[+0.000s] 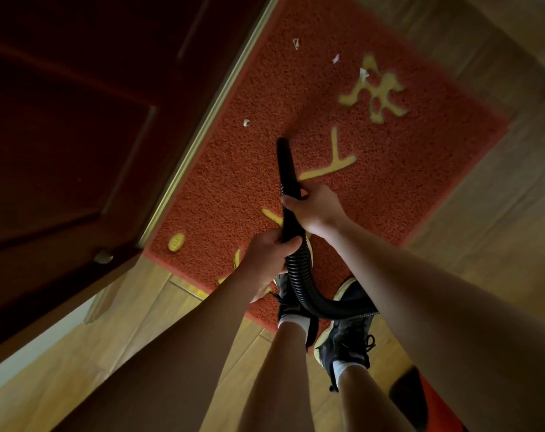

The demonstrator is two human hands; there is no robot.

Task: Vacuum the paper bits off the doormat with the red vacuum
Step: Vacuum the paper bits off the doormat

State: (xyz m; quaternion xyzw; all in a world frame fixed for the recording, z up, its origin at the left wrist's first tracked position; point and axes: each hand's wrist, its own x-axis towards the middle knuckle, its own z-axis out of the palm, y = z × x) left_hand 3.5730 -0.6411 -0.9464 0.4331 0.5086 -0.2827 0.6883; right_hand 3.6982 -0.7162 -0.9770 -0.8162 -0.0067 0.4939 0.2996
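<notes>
A red doormat [421, 157] with yellow lettering lies on the wood floor against the door sill. Several white paper bits lie on it: one [246, 122] just left of the nozzle tip, others [363, 73] farther back near the yellow letter. A black vacuum nozzle [286, 163] points at the mat, its tip near the mat's middle. My right hand [311, 208] grips the nozzle's lower part. My left hand [269, 260] holds the ribbed black hose [299, 285] just below it. The red vacuum body [433, 400] shows only partly at the bottom right.
A dark wooden door [62, 135] stands to the left, with a metal sill [208, 120] along the mat's edge. My two feet in black shoes [349, 335] stand at the mat's near edge. Wood floor [498, 229] surrounds the mat.
</notes>
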